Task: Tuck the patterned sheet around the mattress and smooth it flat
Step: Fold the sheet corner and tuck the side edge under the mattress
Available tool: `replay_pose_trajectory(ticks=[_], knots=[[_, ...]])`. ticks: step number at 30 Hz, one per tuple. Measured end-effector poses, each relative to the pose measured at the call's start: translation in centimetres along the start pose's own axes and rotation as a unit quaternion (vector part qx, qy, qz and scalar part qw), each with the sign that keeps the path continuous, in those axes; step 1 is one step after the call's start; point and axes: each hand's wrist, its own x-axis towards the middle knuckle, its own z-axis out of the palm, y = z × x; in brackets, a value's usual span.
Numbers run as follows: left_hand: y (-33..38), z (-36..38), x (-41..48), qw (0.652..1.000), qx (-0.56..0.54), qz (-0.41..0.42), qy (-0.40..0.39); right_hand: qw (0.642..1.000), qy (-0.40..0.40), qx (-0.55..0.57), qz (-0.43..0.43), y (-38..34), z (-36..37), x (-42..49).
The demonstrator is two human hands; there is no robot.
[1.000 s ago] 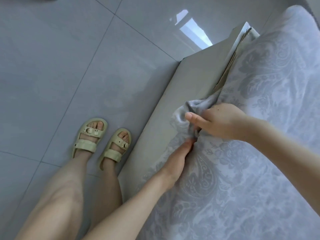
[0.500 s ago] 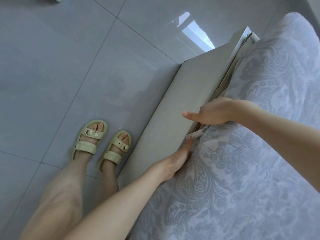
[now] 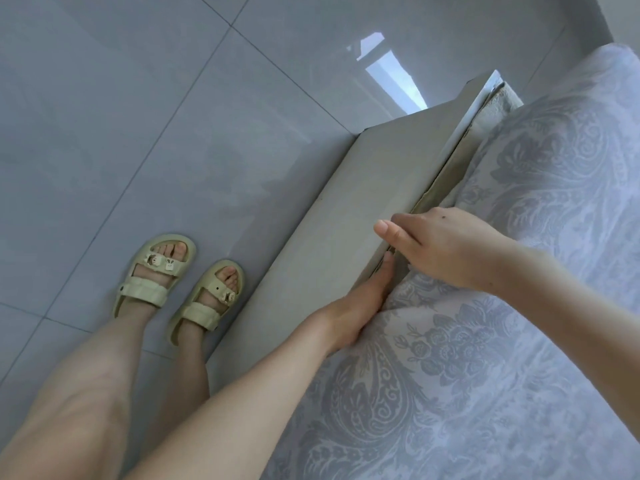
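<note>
The patterned sheet [image 3: 491, 358], pale grey-blue with a paisley and floral print, covers the mattress across the right half of the view. Its edge drops into the gap between the mattress and the beige bed frame [image 3: 332, 237]. My left hand [image 3: 356, 306] lies flat along that gap, fingers straight and pushed down beside the mattress, partly hidden. My right hand [image 3: 440, 244] sits just above it at the mattress edge, thumb out over the frame, fingers pressing the sheet into the gap. Whether either hand pinches cloth is hidden.
Glossy grey floor tiles [image 3: 138, 116] fill the left side, with a bright window reflection [image 3: 391, 77]. My legs and feet in cream sandals [image 3: 180, 282] stand close to the frame. At the far corner the frame's liner [image 3: 485, 105] shows bare.
The bunched sheet edge that my right hand held up a second ago has gone down into the gap. Both hands moved toward the frame and now press along the mattress edge.
</note>
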Motion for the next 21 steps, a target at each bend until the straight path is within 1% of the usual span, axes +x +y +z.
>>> replay_pose_trajectory(ticks=[1, 2, 4, 6, 8, 9, 12, 14, 16, 21], knots=[[0.4, 0.2, 0.2, 1.000, 0.010, -0.016, -0.010, 1.000, 0.011, -0.004, -0.007, 0.1, 0.1, -0.3], [0.7, 0.2, 0.4, 0.998, 0.012, -0.044, -0.035, 1.000, 0.017, -0.013, -0.009, 0.1, 0.0, -0.4], [1.2, 0.0, 0.3, 0.994, -0.008, -0.092, -0.065, 0.998, 0.023, -0.062, -0.004, 0.6, -0.5, 0.0], [1.5, -0.2, 0.4, 0.993, -0.023, -0.110, -0.048, 0.990, 0.020, -0.141, 0.011, 1.9, -1.5, 1.0], [1.3, -0.7, 0.4, 0.991, -0.054, -0.121, -0.005, 0.978, -0.016, -0.204, 0.029, 3.2, -2.5, 2.5], [1.4, -0.9, -0.1, 0.990, -0.074, -0.119, 0.014, 0.974, -0.044, -0.219, 0.038, 3.6, -2.9, 3.2], [0.7, -1.6, -1.1, 0.989, -0.112, -0.080, 0.046, 0.959, -0.130, -0.236, 0.081, 4.2, -3.2, 5.5], [0.2, -1.4, -1.6, 0.990, -0.128, -0.058, 0.029, 0.940, -0.184, -0.256, 0.130, 4.6, -2.5, 7.1], [-0.1, -0.6, -1.2, 0.991, -0.118, -0.068, 0.002, 0.926, -0.224, -0.258, 0.162, 4.7, -1.5, 8.6], [1.0, 0.3, 0.1, 0.989, -0.110, -0.093, -0.015, 0.925, -0.270, -0.193, 0.186, 4.6, -1.2, 10.2]])
